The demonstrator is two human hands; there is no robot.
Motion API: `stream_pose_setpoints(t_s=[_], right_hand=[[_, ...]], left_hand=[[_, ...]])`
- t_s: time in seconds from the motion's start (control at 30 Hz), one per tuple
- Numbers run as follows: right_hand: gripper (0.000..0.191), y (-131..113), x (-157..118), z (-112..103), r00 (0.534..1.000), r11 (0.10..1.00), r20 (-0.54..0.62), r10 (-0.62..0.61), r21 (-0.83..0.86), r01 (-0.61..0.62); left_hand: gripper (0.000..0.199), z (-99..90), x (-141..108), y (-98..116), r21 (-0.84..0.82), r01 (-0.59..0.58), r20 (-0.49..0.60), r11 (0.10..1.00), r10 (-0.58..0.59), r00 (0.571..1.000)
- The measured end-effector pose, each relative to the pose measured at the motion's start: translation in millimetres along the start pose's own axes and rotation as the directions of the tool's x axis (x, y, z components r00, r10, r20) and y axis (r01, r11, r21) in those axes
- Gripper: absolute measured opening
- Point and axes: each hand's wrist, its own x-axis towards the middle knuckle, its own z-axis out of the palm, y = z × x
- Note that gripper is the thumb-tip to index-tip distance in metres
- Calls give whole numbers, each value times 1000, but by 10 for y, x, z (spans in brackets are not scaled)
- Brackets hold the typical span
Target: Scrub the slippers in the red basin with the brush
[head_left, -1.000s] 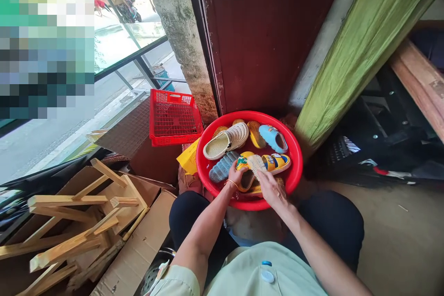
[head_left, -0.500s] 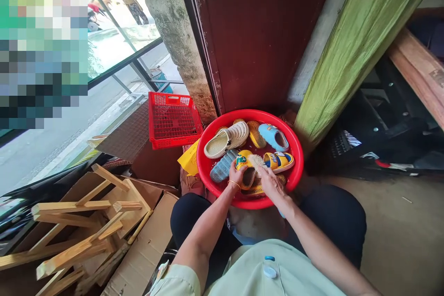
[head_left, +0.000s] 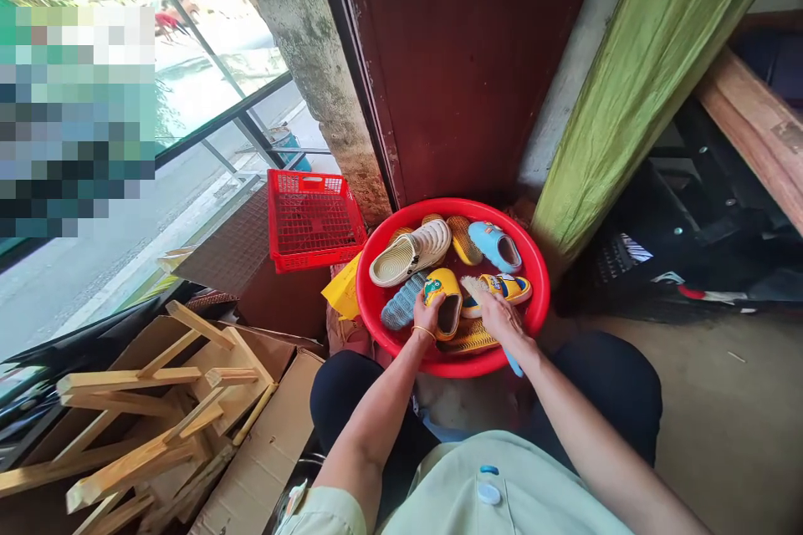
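My left hand grips a yellow slipper with a green figure on its strap, holding it over a red basin. In my right hand is a scrub brush with pale bristles; its blue handle end sticks out below my palm. The bristles are just right of the yellow slipper. Around my hands in the basin lie a cream clog, a light blue clog, an upturned grey-blue shoe, a yellow-and-blue sandal and yellow soles.
A red plastic crate stands left of the basin, with yellow paper between them. Upturned wooden stools lie on cardboard at lower left. A green curtain hangs at right, and a dark red door rises behind.
My right hand has drawn the brush right, off the yellow slipper. The slipper's opening now shows more. The walking person outside has left the view.
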Motion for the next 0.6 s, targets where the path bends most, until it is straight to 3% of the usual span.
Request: stream_pose_setpoints(t_s=[0.13, 0.23, 0.33, 0.43, 0.6], right_hand=[[52, 2, 48, -55, 991, 991, -131, -22, 131, 40], [51, -44, -142, -120, 979, 968, -165, -120, 199, 152], [49, -105, -450, -176, 973, 956, -33, -229, 181, 231], [50, -237, -639, -175, 966, 972, 126, -227, 86, 217], [51, -649, -373, -63, 980, 991, 176, -93, -78, 108]], left_hand=[[58, -1, 26, 17, -13, 95, -8, 995, -95, 995], [49, -22, 66, 15, -9, 166, -28, 986, -166, 986], [50, -7, 101, 18, -6, 180, -71, 984, -180, 981], [50, 40, 95, 18, 72, 106, -106, 992, -99, 990], [50, 55, 2, -5, 222, 75, -176, 972, -35, 984]])
